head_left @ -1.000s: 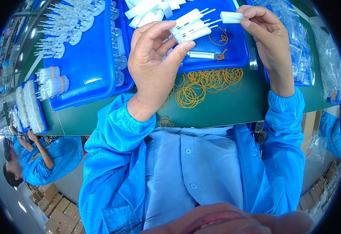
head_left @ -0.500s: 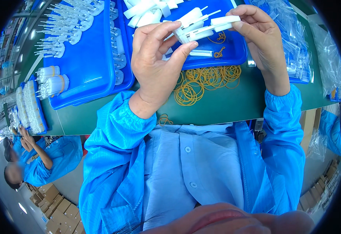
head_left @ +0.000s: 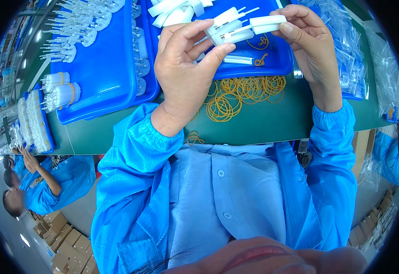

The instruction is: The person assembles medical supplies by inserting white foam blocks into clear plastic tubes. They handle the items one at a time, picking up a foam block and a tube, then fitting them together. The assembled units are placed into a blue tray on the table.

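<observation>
Between thumb and fingers my left hand [head_left: 185, 68] grips a white plastic holder [head_left: 217, 34] with several thin prongs pointing right. White sleeve-like blocks sit around some of its prongs. My right hand [head_left: 313, 45] pinches a white block [head_left: 268, 21] at its right end. The block's left end meets the tip of a prong; how far it sits on it I cannot tell. Both hands are above a blue tray [head_left: 277, 68], which holds a clear strip [head_left: 238, 60] and a few rubber bands [head_left: 260, 59]. More white blocks [head_left: 176, 13] lie piled beyond my left hand.
Yellow rubber bands [head_left: 227, 102] lie heaped on the green table [head_left: 163, 141] before the tray. At left, stacked blue trays [head_left: 103, 73] carry rows of pronged white pieces [head_left: 78, 32] and banded bundles [head_left: 64, 96]. Clear plastic bags [head_left: 345, 59] fill the right. A co-worker [head_left: 58, 182] sits at left.
The white block in my right hand has turned more level and moved slightly right, away from the holder. My left hand keeps its grip on the holder, which has shifted a little.
</observation>
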Tool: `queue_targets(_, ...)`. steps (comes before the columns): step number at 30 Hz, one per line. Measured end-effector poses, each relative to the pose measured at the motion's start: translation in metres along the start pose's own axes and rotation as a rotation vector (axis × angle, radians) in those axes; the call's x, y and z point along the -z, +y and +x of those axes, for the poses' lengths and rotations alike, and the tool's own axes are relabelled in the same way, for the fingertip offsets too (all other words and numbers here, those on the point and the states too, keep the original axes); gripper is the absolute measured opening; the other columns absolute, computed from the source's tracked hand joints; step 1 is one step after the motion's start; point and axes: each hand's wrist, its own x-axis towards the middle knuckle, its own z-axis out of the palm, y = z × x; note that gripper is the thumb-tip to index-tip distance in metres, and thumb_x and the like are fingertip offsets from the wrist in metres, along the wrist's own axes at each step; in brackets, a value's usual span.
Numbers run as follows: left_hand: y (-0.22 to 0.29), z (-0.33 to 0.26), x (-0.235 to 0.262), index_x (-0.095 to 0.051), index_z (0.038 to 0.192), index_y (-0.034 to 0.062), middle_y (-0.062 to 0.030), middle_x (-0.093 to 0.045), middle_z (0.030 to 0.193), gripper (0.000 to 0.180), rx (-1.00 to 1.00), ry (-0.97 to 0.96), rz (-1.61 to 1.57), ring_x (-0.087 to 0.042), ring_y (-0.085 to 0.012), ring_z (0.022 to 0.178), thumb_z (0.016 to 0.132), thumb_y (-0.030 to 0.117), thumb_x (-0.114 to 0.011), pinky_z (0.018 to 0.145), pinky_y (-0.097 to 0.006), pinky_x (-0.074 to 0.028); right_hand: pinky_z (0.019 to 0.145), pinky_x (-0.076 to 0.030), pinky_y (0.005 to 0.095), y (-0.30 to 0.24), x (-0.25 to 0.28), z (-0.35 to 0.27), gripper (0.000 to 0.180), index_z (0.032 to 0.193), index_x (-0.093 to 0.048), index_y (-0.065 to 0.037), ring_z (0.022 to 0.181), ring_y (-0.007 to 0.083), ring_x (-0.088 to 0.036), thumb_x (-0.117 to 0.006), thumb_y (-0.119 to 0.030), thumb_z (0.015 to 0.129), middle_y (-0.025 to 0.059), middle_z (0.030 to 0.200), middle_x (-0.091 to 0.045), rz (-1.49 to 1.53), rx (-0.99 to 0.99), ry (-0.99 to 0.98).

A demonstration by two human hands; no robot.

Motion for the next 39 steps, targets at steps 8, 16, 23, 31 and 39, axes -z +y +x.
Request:
queue_targets(8,0.003,0.000,0.002,-0.057,0.118,-0.0051,-0.0095,-0.053,0.115,0.043,0.030,-0.035,-0.026,-0.061,-0.0239,0.110,0.078,-0.014,-0.070,0.096,-0.035,-0.055,0.078,-0.054,0.0283,0.002,-0.006,-0.001,0.015,0.099,-0.062,0.002,0.084,0.0166,-0.066,-0.069,-0.002,0.086,0.0110,0.093,-0.068,-0.233,0.099,0.134)
queue_targets(16,0.002,-0.001,0.001,-0.057,0.118,-0.0052,-0.0095,-0.051,0.116,0.043,0.012,-0.049,-0.036,-0.061,-0.0243,0.109,0.078,-0.014,-0.071,0.095,-0.035,-0.055,0.090,-0.051,0.0287,0.002,0.017,-0.005,0.024,0.113,-0.061,0.000,0.103,0.0177,-0.063,-0.064,-0.003,0.090,0.0139,0.113,-0.065,-0.290,-0.027,-0.090)
queue_targets(23,0.002,-0.001,0.001,-0.056,0.117,-0.0064,-0.0097,-0.050,0.116,0.043,0.010,-0.045,0.007,-0.061,-0.0260,0.112,0.077,-0.015,-0.070,0.096,-0.036,-0.055,0.081,-0.055,0.0265,0.008,0.018,-0.008,0.023,0.114,-0.066,0.002,0.097,0.0175,-0.065,-0.061,-0.003,0.092,0.0162,0.116,-0.064,-0.309,0.016,-0.001)
queue_targets(31,0.005,-0.003,-0.001,-0.056,0.118,-0.0059,-0.0096,-0.050,0.116,0.044,0.011,-0.080,0.026,-0.060,-0.0260,0.113,0.078,-0.014,-0.071,0.096,-0.036,-0.055,0.077,-0.050,0.0241,0.017,0.004,-0.008,0.020,0.110,-0.067,0.003,0.089,0.0147,-0.060,-0.062,-0.001,0.090,0.0095,0.108,-0.059,-0.401,0.153,-0.167)
queue_targets(39,0.009,0.000,0.000,-0.053,0.116,-0.0017,-0.0102,-0.048,0.121,0.046,0.133,0.025,-0.305,-0.059,-0.0250,0.114,0.076,-0.013,-0.072,0.096,-0.035,-0.055,0.084,-0.044,0.0270,0.000,0.002,0.000,0.030,0.116,-0.064,0.002,0.090,0.0131,-0.055,-0.066,-0.002,0.086,0.0039,0.096,-0.057,-0.527,0.202,-0.055)
